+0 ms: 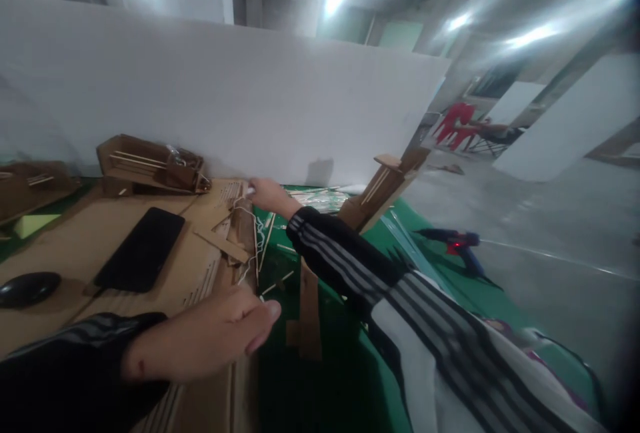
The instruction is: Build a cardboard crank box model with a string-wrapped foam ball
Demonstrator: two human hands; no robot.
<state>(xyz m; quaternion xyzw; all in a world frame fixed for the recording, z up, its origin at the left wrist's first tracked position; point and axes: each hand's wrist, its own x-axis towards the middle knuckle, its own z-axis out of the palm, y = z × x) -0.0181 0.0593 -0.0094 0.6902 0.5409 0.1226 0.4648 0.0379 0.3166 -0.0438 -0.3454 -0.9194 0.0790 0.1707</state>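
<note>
Pinching white string (259, 238) near frame centre with right hand (271, 195); curling fingers of left hand (213, 331) at lower centre, cannot tell whether gripping. Apparently partway: spread between hands, yet slack and kinked.

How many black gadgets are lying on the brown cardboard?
2. The phone lies beyond the left hand, and the mouse is left of it, at the picture's edge. The left sleeve covers some cardboard, so another could be hidden.
</note>
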